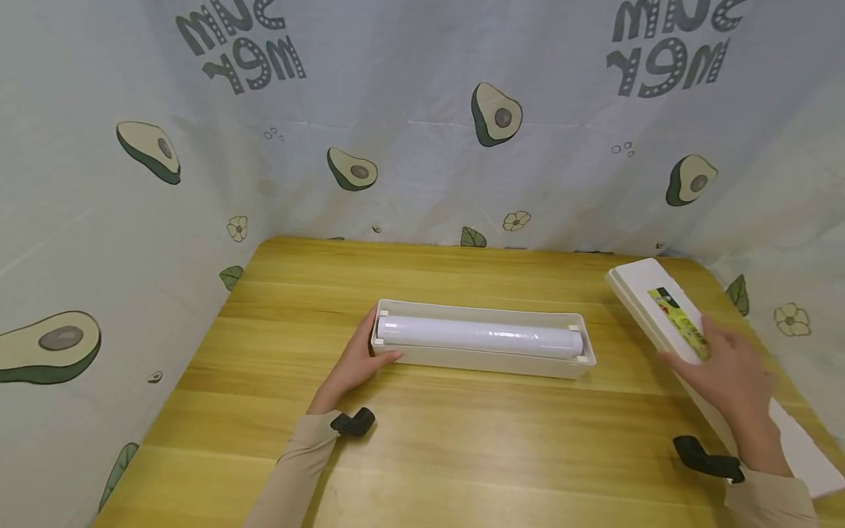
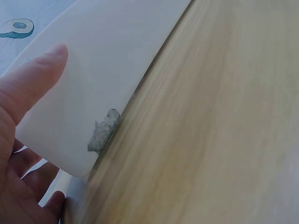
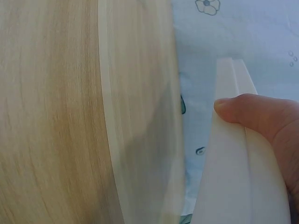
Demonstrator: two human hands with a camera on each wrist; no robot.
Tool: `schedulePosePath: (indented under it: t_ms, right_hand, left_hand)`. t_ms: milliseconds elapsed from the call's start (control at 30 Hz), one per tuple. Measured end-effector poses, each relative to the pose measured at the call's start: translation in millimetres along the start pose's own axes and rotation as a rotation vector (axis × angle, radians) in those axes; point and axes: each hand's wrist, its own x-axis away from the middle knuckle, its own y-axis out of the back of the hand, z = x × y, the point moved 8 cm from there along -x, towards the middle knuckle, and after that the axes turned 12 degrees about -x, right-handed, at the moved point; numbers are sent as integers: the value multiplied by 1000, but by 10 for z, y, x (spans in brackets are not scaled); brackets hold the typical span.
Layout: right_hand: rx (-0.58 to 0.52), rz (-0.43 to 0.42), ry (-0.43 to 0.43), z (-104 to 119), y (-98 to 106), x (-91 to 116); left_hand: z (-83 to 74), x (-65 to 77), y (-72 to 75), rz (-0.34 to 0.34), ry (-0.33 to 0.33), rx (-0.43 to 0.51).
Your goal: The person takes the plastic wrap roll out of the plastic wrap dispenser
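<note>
The long white box (image 1: 488,362) sits open around the middle of the wooden table (image 1: 495,447), with a pale, shiny roll (image 1: 478,336) lying lengthwise inside it. At its left end, the person's left hand (image 1: 353,361) grips it, thumb flat along the near wall and fingers round the far side of the end. A rough grey patch (image 2: 103,131) marks the lower edge of that wall.

Well apart, over at the right, the right hand (image 1: 726,367) holds a long white lid (image 1: 662,323), its thumb pressed on one edge; I can't make out all the fingers. The lid slants from far left to near right, a colourful label (image 1: 684,326) on its upper face. Cloth printed with avocados (image 1: 422,147) hangs beyond the far edge.
</note>
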Motion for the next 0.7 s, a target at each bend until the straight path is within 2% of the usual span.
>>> schedulePosePath:
  t_ms: [233,533,700]
  right_hand:
    - [-5,-6,-38,-61,16,3]
    - [-25,-37,-20,-135,50,14]
    - [10,-15,-92,-222,72,32]
  left_hand:
    - [9,-14,-2,-2,-2,-6]
    - [-1,4,1,-2,10,-15]
    - [3,-1,-3,-6,17,-15]
